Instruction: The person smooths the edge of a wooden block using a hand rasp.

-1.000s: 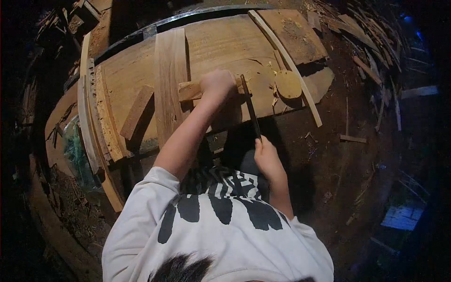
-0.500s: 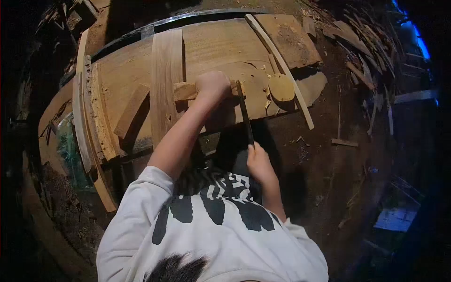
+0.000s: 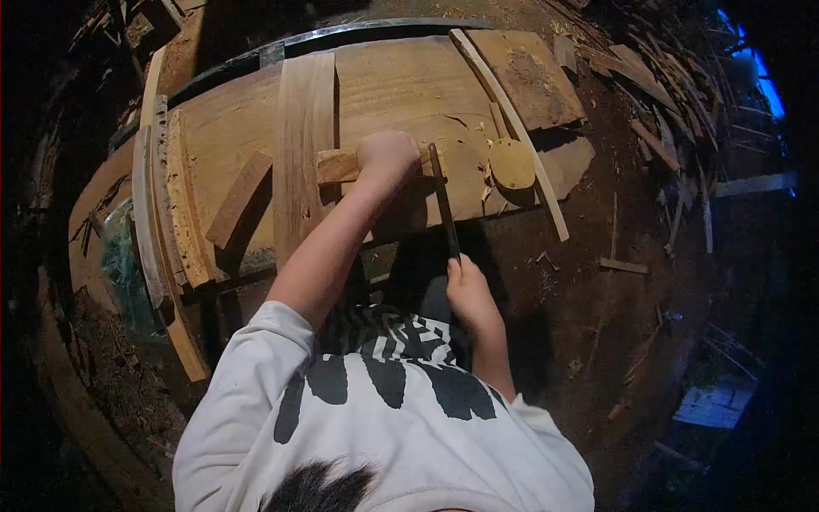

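Note:
My left hand is closed over the top of a short wooden block, pressing it down on the wide wooden board. The block lies crosswise, with its left end showing beside a flat plank. My right hand grips the near end of a long, narrow dark tool. Its far part rests against the block's right end, just right of my left fist. Whether it is a file or a saw cannot be made out.
A round wooden disc with a handle lies right of the block among shavings. Beyond it runs a thin pale strip. A loose block and long offcuts lie at left. Scrap wood is piled at far right.
My right hand and the dark tool have slid very slightly forward, away from my body. My left hand stays on the block. The view has shifted a little.

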Demonstrator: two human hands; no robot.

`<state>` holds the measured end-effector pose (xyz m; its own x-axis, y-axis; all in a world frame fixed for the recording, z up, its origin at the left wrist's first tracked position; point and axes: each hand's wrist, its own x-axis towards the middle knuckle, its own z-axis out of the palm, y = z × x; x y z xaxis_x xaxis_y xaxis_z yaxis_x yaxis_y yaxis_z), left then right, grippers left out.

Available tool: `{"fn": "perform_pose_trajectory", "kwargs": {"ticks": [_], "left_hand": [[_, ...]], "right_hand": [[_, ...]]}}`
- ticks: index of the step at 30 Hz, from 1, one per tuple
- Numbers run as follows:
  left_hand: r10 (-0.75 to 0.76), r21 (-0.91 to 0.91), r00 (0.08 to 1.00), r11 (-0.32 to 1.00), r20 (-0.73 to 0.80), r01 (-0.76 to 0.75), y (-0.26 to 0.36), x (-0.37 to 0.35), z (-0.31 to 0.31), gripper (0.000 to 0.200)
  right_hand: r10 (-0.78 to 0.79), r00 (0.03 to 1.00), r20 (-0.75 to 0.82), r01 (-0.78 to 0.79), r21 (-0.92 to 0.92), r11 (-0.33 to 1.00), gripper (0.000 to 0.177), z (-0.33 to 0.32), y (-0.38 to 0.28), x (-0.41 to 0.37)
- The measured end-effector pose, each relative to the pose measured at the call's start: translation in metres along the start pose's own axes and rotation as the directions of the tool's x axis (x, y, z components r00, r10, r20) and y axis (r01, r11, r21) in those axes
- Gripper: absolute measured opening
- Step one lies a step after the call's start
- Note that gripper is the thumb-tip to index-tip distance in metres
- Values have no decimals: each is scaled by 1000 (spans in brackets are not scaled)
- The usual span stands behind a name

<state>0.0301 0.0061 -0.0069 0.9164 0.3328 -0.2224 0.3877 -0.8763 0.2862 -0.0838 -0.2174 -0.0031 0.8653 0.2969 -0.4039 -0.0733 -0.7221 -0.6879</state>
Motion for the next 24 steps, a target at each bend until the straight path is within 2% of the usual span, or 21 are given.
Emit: {"fn": "perform_pose_trajectory", "kwargs": {"ticks": [4, 6, 7, 10, 12, 13, 14, 16, 18, 19, 21, 22, 24], "left_hand": [[61, 67, 998, 996, 25, -62, -1, -2, 2, 26], [153, 111, 983, 984, -104, -142, -7, -1, 12, 31], [151, 108, 983, 984, -104, -140, -6, -1, 10, 31], [117, 39, 987, 993, -113, -113, -5, 3, 8, 30], [2, 35, 999, 999, 42, -4, -3, 10, 6, 27], [2, 32, 999, 999, 45, -4, -2, 9, 2, 27], [-42, -12, 998, 999, 51, 42, 0, 7, -2, 28], [-90, -60, 994, 994, 57, 93, -2, 8, 3, 28], [128, 79, 983, 990, -134, -118, -9, 9, 20, 32], [143, 82, 982, 988, -127, -133, -10, 9, 22, 32], [149, 46, 977, 989, -153, -144, -10, 11, 23, 34], [163, 47, 975, 986, -152, -157, -10, 6, 21, 34], [266, 80, 925, 964, -270, -253, -11, -4, 15, 37]], "right_hand": [[-25, 1000, 0, 25, 38, 999, 27, 4, -9, 10], [-102, 993, -60, 98, -52, 994, 28, 10, -13, 43], [-101, 993, -58, 98, -55, 994, 28, 8, -19, 57], [-160, 986, -36, 156, -97, 983, 28, 4, -25, 69], [-110, 993, -38, 107, -71, 992, 27, 3, -24, 54], [-128, 991, -44, 127, -27, 992, 25, 5, -16, 38], [-78, 995, -66, 76, -44, 996, 24, 8, -6, 23], [43, 999, -3, -43, -47, 998, 26, 7, 6, -1], [28, 999, -19, -28, -34, 999, 27, 6, 0, 1], [11, 999, -43, -11, -19, 1000, 28, 5, -3, 4], [-144, 985, -90, 140, -54, 989, 28, 10, -3, 38], [-85, 994, -70, 82, -52, 995, 29, 12, -10, 56], [-119, 988, -98, 113, -66, 991, 28, 18, -17, 79]]}}
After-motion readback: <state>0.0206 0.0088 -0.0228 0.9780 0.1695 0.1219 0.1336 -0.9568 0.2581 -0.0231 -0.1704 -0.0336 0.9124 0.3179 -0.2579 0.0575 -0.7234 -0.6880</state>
